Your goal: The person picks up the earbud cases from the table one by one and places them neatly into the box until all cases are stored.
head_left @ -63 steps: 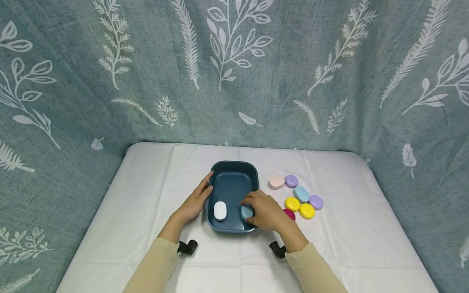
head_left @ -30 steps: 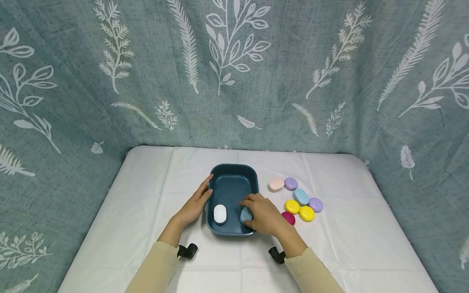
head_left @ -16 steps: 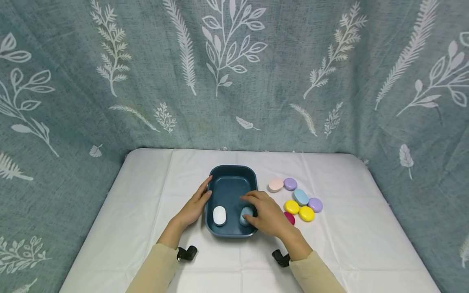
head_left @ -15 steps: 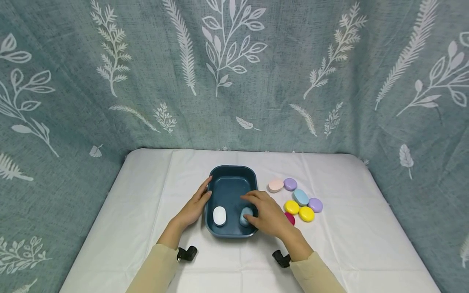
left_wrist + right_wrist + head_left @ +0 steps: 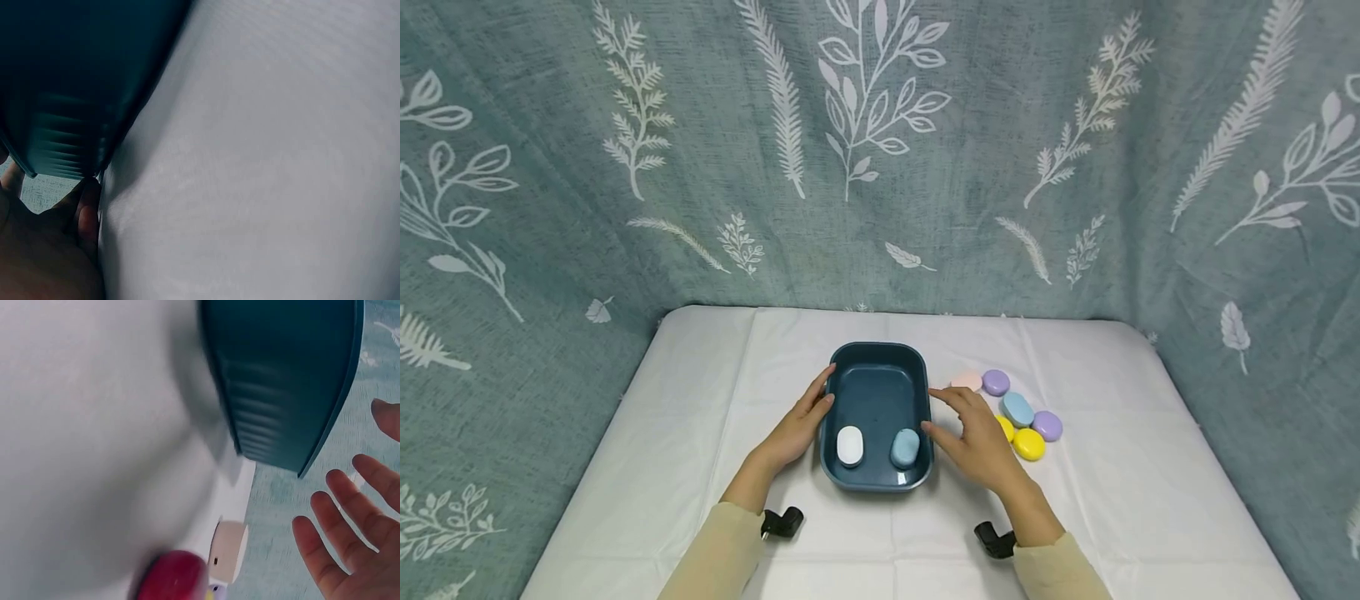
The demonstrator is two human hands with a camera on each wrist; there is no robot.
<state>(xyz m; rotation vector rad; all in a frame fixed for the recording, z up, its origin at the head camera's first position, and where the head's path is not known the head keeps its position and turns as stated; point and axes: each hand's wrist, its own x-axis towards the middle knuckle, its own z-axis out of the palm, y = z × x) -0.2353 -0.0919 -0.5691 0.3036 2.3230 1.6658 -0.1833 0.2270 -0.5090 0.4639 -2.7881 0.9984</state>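
A dark blue rectangular tray [image 5: 880, 396] stands on the white cloth. In its near left corner lies a white rounded oblong piece [image 5: 850, 446], and in the near right corner a light blue one [image 5: 906, 448]. My left hand [image 5: 793, 429] rests against the tray's left side, fingers fairly straight; in the left wrist view its fingers [image 5: 87, 215] touch the outer wall. Just outside the right wall is my right hand [image 5: 973, 437], fingers spread and holding nothing. The right wrist view shows a magenta piece [image 5: 175, 578] that this hand hides from the head view.
Several loose rounded pieces lie right of the tray: pale pink [image 5: 967, 381], purple [image 5: 996, 382], light blue [image 5: 1017, 409], another purple [image 5: 1047, 426] and yellow [image 5: 1029, 444]. A patterned green-blue curtain [image 5: 880, 250] hangs behind the table [image 5: 700, 375].
My right hand has let go of the light blue piece inside the tray and moved right, out over the wall. The left hand has stayed at the tray's left side.
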